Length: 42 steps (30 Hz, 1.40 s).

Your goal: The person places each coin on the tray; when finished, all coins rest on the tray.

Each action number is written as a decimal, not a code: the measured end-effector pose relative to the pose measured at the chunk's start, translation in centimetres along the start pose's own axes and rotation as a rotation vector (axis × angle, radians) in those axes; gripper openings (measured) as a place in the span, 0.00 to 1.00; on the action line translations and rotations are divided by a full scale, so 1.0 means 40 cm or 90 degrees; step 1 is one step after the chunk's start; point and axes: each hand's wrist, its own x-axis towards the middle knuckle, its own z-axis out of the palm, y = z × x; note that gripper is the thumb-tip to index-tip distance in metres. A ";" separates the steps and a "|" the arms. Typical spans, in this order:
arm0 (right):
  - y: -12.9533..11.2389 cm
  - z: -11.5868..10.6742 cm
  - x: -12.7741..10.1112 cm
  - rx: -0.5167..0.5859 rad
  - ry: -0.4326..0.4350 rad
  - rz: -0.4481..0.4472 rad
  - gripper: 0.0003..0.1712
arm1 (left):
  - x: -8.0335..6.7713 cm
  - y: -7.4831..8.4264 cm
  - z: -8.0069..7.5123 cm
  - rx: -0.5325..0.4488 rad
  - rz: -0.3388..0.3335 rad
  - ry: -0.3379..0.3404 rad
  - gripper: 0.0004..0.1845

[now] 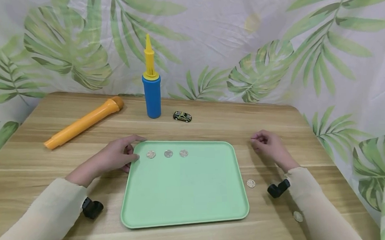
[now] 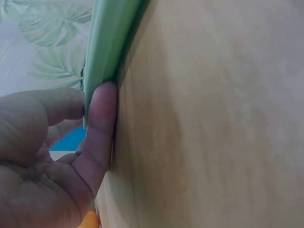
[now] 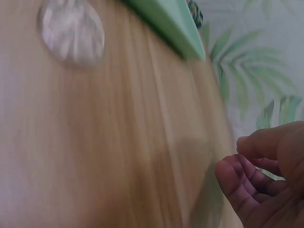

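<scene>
- My left hand rests at the far left corner of the green tray; in the left wrist view my thumb and a finger pinch the tray's rim, I judge to keep it from sliding on the tabletop.
- Three silver coins lie in a row along the tray's far edge, just beside that hand and evenly spaced, which reads as deliberate placing.
- My right hand sits on the tabletop to the right of the tray, apart from it. Its fingers are curled inward, and the right wrist view shows a thin bright edge between them that looks like a coin pinched there, though I can't be sure of it.
- One loose coin lies on the wood just beside the tray's right edge, near my right wrist; another coin lies nearer me, partly hidden by my sleeve.
- At the back of the tabletop, well apart from my hands, stand a blue pump with a yellow top, upright, and a small toy car beside it; an orange tube lies on its side to the left.
- A leaf-print cloth hangs behind it all.
</scene>
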 end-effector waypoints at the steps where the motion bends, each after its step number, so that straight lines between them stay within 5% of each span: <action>1: 0.013 -0.014 -0.004 -0.003 0.004 0.010 0.15 | 0.000 0.003 0.000 -0.002 0.000 0.000 0.33; 7: 0.090 -0.082 -0.012 -0.001 0.027 0.054 0.19 | -0.002 0.003 -0.002 -0.002 0.002 -0.001 0.33; 16: 0.159 -0.150 -0.022 -0.114 0.051 0.135 0.29 | 0.008 0.009 0.003 -0.005 -0.004 -0.004 0.33; 31: 0.160 -0.164 0.011 -0.082 0.008 0.135 0.25 | 0.002 -0.003 0.000 0.010 0.005 -0.003 0.33; 42: 0.149 -0.157 0.002 -0.067 0.035 0.110 0.17 | 0.006 -0.007 0.003 0.001 0.003 -0.007 0.33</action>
